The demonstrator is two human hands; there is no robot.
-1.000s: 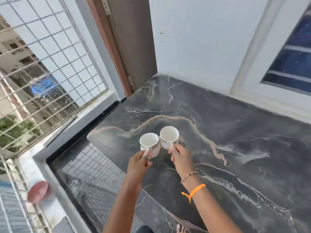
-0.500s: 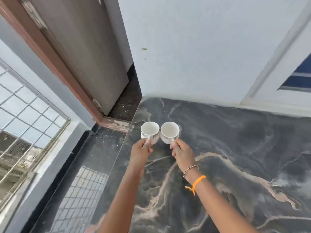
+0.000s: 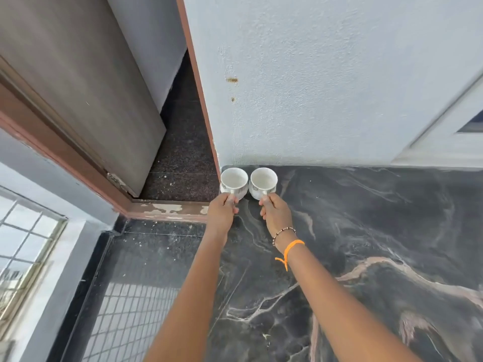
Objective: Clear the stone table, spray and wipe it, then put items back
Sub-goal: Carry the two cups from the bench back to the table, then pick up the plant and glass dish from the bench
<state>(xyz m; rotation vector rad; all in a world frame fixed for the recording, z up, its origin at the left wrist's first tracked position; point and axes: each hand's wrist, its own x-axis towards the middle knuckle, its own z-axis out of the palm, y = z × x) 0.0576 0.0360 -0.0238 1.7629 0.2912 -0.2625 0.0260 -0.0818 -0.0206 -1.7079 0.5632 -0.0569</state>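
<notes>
At the far left corner of the dark, veined stone table [image 3: 366,231], against the rough white wall [image 3: 313,87], two round glossy white cups stand upright, mouths up, handles pointing toward the person. The left hand [image 3: 222,210] pinches the left cup [image 3: 234,182] by its handle, and the right hand [image 3: 275,211] likewise holds the right cup [image 3: 263,182]. Fingers hide both handles, and the printed marks on the cups are too small to read.

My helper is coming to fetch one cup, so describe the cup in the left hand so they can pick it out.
Find the dark stone table and follow it to its far corner by the doorway. Two white cups stand there side by side against the wall. Yours is the left cup, nearest the table's edge, held by the left hand.
</notes>
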